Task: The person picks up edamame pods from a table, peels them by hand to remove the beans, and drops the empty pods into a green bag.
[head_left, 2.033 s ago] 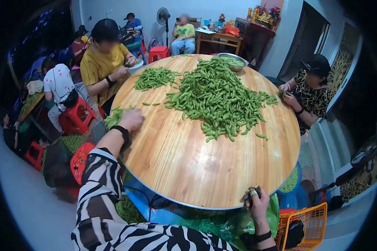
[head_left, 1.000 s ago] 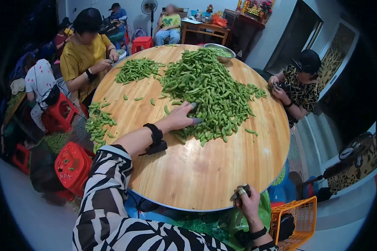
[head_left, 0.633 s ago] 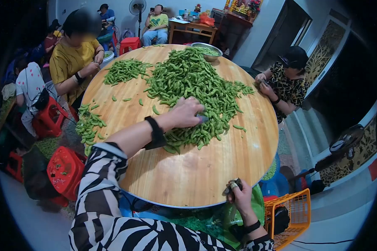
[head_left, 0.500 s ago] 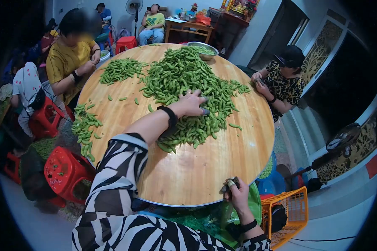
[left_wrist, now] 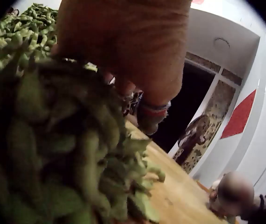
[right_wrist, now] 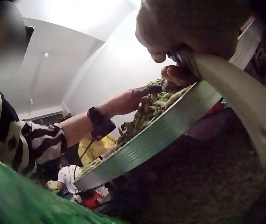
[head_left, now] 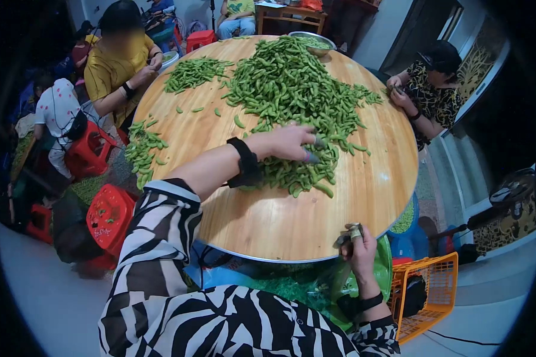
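Note:
A big pile of green soybean pods (head_left: 298, 89) covers the middle of the round wooden table (head_left: 268, 232). My left hand (head_left: 289, 144) lies palm down over its near side, fingers stretched out to the right. Coverings wrap two of its fingertips (head_left: 311, 157). In the left wrist view the thumb (left_wrist: 150, 114), with a coloured band, hangs just beside heaped pods (left_wrist: 84, 158). My right hand (head_left: 363, 247) stays at the table's near edge, fingers curled in, with dark coverings on the tips. A pale curved piece (right_wrist: 238, 91) shows beside its fingers; I cannot tell whether the hand holds it.
Smaller heaps of pods lie at the left edge (head_left: 143, 149) and back left (head_left: 196, 74). A metal bowl (head_left: 317, 44) stands at the back. One person (head_left: 122, 65) works at the left, another (head_left: 432, 95) at the right. An orange crate (head_left: 426, 294) is below right.
My left hand has gone from the heap at the left edge to the main pile, then further right; pods there now spread nearer me. The right hand keeps its place at the edge.

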Demonstrator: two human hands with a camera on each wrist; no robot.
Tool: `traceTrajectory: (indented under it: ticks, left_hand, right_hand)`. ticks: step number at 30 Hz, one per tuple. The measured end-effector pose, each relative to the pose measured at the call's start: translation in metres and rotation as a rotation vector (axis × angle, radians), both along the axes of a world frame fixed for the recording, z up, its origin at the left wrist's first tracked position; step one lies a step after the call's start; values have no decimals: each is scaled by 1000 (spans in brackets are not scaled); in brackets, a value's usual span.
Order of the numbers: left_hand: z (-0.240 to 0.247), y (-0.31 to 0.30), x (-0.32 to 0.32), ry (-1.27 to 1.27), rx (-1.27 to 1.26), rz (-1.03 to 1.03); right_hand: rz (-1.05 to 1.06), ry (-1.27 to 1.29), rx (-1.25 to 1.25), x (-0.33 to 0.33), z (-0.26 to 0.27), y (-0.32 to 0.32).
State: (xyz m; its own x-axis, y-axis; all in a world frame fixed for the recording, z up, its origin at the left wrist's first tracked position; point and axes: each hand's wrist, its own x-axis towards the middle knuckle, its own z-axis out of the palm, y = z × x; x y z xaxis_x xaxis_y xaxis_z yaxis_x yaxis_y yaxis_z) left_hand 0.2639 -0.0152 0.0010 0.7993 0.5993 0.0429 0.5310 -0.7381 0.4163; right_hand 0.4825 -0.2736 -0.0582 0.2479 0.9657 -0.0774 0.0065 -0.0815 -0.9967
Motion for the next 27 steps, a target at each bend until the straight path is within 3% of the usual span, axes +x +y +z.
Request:
traceTrajectory:
  ticks: [2,4,10,14,17,21,24,26,27]
  left_hand:
    - [3,-10,-18,-226,294,50]
    - [13,-20,-48,-290,403,93]
    - [-9,-87,-126,-155,179,183]
    - [-42,-101,-124,-238,205,303]
    - [-50,-100,-111,-223,236,363]
    - [-49,-91,-105,-141,384,309]
    - [-34,-101,-96,-274,509,260]
    - [-14,-119,-84,-392,-97,343]
    - [-12,-127,-78,-478,-183,318]
  right_hand:
    - [9,49,-1,-1,7,-1]
    - [-8,87,-12,-4,8,-2]
    - [-4,216,7,2,6,-6]
    - [-21,379,-102,-28,24,-13]
    - [80,407,-170,-52,28,-23]
    - [214,429,-153,-71,25,-30]
    - [228,397,-146,-76,29,-31]
    - [229,362,-135,-77,31,-24]
    - [262,325,-113,-77,35,-20]
